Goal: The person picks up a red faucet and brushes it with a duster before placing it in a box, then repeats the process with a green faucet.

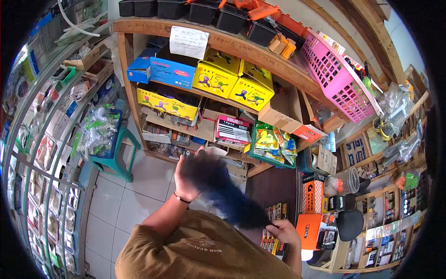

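Two hands [186, 179] [284, 231] grip one dark feather duster [218, 190], while three yellow boxes [215, 79] [251, 93] [166, 104], one pink basket [337, 76] and one teal stool [118, 156] stand around.

Shelf [241, 49]: wooden, across the upper centre, sloping down to the right.
Yellow boxes [232, 81]: stacked on the shelf, centre top.
Blue box [172, 72]: just left of the yellow boxes.
Paper note [188, 42]: handwritten, hanging from the shelf edge above the blue box.
Pink basket [337, 76]: upper right, tilted.
Black trays [186, 8]: along the top edge.
Green stool [118, 156]: left of centre, on the tiled floor [125, 200].
Orange box [308, 230]: lower right.
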